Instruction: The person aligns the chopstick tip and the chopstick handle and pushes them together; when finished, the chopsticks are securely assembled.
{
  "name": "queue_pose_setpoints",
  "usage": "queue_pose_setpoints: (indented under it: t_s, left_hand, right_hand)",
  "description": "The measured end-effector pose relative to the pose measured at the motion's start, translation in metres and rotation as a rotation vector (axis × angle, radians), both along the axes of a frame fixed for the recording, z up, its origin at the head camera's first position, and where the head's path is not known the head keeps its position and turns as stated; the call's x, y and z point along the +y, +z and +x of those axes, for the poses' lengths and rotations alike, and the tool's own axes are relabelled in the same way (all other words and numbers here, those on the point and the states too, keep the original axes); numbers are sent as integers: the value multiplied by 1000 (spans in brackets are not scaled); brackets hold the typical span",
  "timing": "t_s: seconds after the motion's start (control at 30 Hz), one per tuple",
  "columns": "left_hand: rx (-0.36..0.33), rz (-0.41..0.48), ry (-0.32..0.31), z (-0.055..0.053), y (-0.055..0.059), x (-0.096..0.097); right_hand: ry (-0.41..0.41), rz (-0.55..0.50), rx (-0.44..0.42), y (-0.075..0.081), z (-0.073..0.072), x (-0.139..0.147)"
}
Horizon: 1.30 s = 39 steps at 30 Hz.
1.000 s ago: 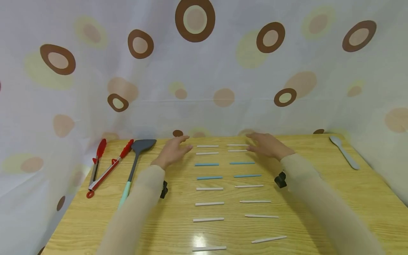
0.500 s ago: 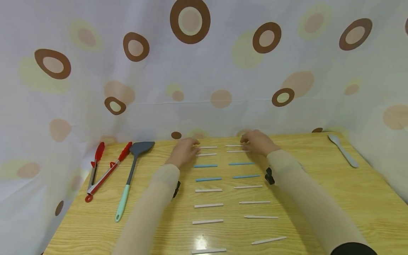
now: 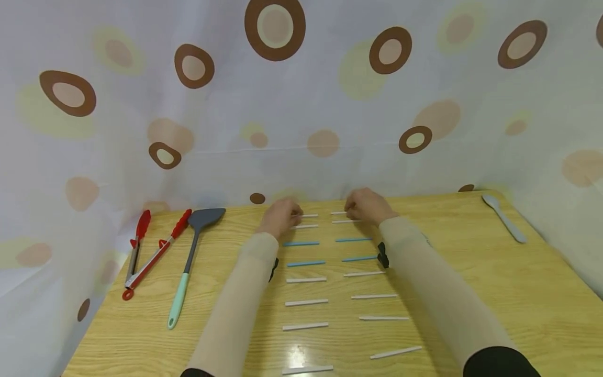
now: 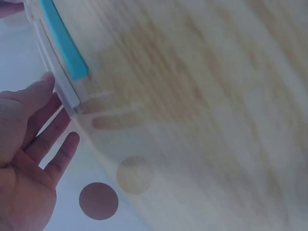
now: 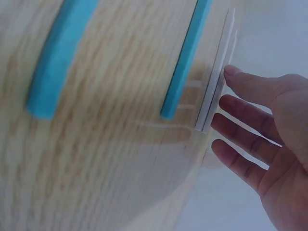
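White stick, far left, and white stick, far right: lying at the surface's far edge. Left hand, right hand: at the outer ends, fingers parted, loosely bent; no firm hold visible. Apparent step: reaching to grasp. Next move: likely calls for light pinches.

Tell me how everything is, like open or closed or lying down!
White sticks: lying in two columns
Blue sticks: lying between white ones
Left hand: fingers apart, at the farthest white sticks
Right hand: the same, on its side
Tongs: open, lying down
Spatula: lying down
Spoon: lying down
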<state>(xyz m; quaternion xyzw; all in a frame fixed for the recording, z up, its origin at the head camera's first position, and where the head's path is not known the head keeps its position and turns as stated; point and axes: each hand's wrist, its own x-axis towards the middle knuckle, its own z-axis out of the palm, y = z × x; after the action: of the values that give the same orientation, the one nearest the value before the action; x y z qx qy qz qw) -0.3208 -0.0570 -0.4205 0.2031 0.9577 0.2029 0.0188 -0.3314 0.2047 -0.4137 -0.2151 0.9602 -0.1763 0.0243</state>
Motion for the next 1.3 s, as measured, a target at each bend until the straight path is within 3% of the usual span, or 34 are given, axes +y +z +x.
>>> queue_pose_setpoints:
  t_s: [0.27,0.53,0.77,0.93,1.13,1.3]
  left_hand:
    - [29,-159,11,-8,1,8]
    - [149,-274,33,-8,0,15]
    - [162,-288,1,-7,0,10]
    - [169,-193,-53,-3,11,0]
    - [239,-89,-84,10,26,-16]
    - [302,77,-102,24,33,-27]
  right_hand:
    - [-34,120,100,-4,-5,-5]
    - [20,257,215,-4,-4,-15]
    - [16,236,152,-1,-3,-11]
    - [17,140,121,13,4,-5]
    - [157,34,238,27,21,6]
    - [207,-80,233,41,39,14]
